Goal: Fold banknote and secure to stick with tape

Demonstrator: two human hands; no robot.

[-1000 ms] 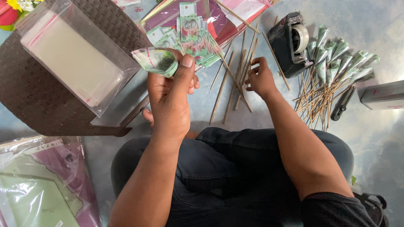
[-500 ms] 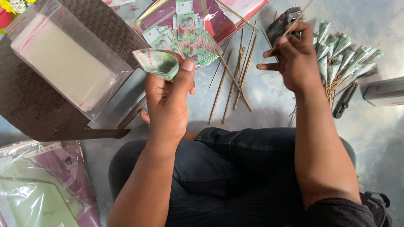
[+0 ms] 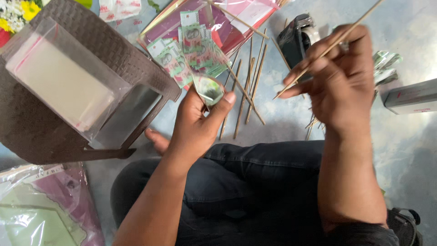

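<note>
**Around the floor workspace**

A brown woven plastic stool (image 3: pixel 54 132) fills the upper left of the frame, with a stack of clear cellophane bags (image 3: pixel 63 84) lying on its seat. Flowers (image 3: pixel 16 13) show in the top left corner. At top centre, green banknotes (image 3: pixel 191 54) lie on a pink plastic packet (image 3: pixel 246 23). Loose wooden sticks (image 3: pixel 250 86) lie on the grey floor just right of them. A black tape dispenser (image 3: pixel 298 36) sits at upper right, a grey box (image 3: pixel 412 95) at the right edge. Wrapped paper sheets (image 3: pixel 41 209) fill the lower left.

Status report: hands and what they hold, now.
Left hand pinching rolled green banknote cone. Right hand gripping thin wooden skewer, raised, apart from cone. More wooden skewers on floor beyond.
</note>
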